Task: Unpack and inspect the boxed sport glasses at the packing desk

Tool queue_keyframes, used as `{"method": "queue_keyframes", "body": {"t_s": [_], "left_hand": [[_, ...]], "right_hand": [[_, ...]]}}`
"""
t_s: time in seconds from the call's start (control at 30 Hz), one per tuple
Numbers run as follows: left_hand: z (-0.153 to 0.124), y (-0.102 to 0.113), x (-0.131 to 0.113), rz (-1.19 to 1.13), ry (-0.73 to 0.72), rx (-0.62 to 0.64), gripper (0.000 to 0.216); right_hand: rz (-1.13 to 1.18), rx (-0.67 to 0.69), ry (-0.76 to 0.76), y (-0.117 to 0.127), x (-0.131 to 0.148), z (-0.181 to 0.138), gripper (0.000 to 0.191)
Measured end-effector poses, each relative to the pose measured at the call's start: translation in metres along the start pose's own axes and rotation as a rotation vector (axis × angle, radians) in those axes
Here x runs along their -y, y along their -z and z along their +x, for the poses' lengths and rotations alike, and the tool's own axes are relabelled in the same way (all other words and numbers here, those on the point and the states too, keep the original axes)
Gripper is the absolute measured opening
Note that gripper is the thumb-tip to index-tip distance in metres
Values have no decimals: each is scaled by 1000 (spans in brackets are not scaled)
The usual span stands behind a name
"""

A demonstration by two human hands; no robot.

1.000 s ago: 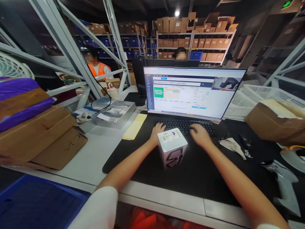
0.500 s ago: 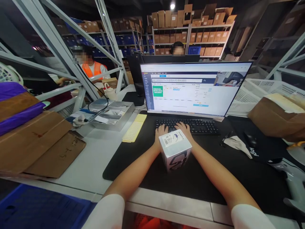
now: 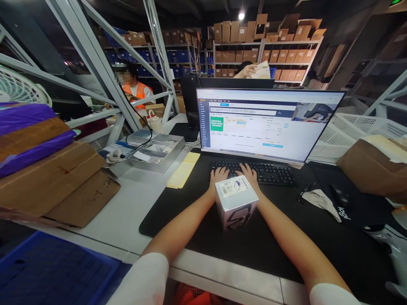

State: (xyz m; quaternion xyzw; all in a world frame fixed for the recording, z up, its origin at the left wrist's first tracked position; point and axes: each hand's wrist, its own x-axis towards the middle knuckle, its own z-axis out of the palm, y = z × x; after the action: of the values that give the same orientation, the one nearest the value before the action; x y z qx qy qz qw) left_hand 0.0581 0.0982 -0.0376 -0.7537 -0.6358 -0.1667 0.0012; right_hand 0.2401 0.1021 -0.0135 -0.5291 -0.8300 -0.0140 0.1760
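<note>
Both hands rest at the black keyboard [image 3: 276,174], fingers spread over its keys. My left hand [image 3: 218,178] lies on the keyboard's left part, palm down. A little to its right, my right hand [image 3: 249,174] has its fingers stretched onto the middle keys. Between my forearms a small white box [image 3: 237,203] stands upright on the black desk mat [image 3: 197,237], with a label and barcode on top and a dark printed picture on its front. It hides part of my right hand's wrist. Behind the keyboard a monitor [image 3: 248,131] shows a page with a green block.
Left are yellow slips [image 3: 183,170], a grey tray [image 3: 159,152], and cardboard boxes [image 3: 54,182] with a purple-wrapped parcel [image 3: 32,135]. Right lie a mouse [image 3: 339,195], a cloth [image 3: 321,203], a scanner [image 3: 389,243] and a brown carton [image 3: 372,165]. Two other people are beyond the desk.
The view has shifted slightly, so the scene sits lower and further right. Behind the monitor, a person's hand now holds up a pale packet. My hands stay on the keyboard.
</note>
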Motion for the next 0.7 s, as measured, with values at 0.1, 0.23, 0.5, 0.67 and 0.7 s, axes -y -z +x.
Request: {"method": "queue_keyframes", "body": {"t_s": [0.1, 0.23, 0.5, 0.67, 0.7], "left_hand": [[0, 5, -3, -15, 5, -8, 53], [-2, 6, -7, -25, 44, -27, 56], [0, 2, -2, -54, 88, -56, 57], [-1, 3, 2, -79, 73, -64, 55], [-1, 3, 2, -86, 70, -65, 54]], "right_hand": [[4, -49, -22, -2, -3, 0, 47], [16, -112, -78, -3, -7, -1, 48], [24, -164, -126, 10, -11, -11, 43], [-44, -242, -341, 62, -98, -46, 42], [-65, -267, -435, 73, -125, -58, 46]]}}
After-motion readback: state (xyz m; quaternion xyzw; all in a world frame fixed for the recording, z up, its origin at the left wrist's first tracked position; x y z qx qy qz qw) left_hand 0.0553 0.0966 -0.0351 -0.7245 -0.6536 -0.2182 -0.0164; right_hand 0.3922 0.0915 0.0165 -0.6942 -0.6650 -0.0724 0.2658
